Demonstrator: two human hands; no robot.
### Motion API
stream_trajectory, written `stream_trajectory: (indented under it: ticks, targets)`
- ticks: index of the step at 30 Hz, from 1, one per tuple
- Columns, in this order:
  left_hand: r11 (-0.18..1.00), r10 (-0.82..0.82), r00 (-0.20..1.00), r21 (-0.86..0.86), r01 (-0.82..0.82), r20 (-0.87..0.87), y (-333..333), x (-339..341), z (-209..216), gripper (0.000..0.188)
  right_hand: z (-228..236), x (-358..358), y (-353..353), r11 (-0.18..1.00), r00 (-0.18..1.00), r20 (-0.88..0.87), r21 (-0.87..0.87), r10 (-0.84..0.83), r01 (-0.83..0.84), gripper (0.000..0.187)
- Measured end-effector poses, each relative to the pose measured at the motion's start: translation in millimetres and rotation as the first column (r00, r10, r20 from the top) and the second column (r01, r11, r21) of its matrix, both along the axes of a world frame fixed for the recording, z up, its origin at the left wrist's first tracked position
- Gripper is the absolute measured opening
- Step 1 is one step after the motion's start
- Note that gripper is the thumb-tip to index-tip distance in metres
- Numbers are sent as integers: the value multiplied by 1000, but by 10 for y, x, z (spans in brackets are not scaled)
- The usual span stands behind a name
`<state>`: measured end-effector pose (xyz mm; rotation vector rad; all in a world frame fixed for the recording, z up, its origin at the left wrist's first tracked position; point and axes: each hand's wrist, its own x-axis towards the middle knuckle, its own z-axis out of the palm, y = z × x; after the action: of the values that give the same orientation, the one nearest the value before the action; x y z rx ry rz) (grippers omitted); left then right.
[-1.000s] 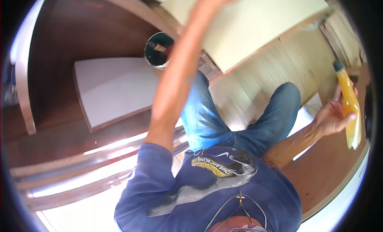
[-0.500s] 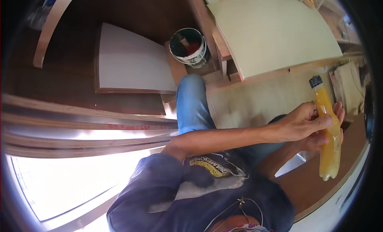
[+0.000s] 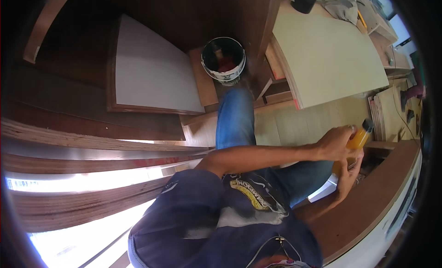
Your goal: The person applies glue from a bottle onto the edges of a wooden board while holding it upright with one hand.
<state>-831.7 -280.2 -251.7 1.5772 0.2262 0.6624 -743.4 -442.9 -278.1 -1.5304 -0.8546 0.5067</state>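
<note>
A plastic bottle of yellow-orange contents, with a dark cap, is tilted in front of me on the right, cap end pointing away and to the right. My left hand reaches across my body and wraps round its upper part, just below the cap. Lower down, my right hand closes on the bottle from the near side. Fingers of both hands cover most of its middle, and only a sliver of the lower part shows between them.
Brown board edging runs along my right. A pale panel lies on a bench ahead. A bucket with a brush inside stands beyond my knee, beside a white-faced board. Stacked plywood edges extend at left.
The bottle has come closer to my body and tipped over, its cap shifting lower in view. My right hand now covers more of its lower part. My view has shifted slightly.
</note>
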Motion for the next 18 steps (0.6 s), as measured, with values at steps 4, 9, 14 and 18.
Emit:
stream_trajectory:
  ticks: [4, 9, 14, 18]
  targets:
    - [966, -130, 991, -223, 128, 4, -14, -116, -249, 44, 87, -209, 29, 960, 987, 153, -266, -49, 89, 65]
    - [915, -77, 996, -394, 86, 39, -80, -114, -536, 42, 69, -413, 21, 984, 990, 49, -110, -134, 139, 67]
    - [990, -141, 988, -4, 141, -60, -49, -192, -280, 51, -254, -510, -270, 900, 951, 209, -327, -228, 288, 69]
    - [973, -223, 969, 40, 228, -104, 36, -293, -270, 54, -380, -650, -143, 906, 927, 103, -196, -360, 374, 65]
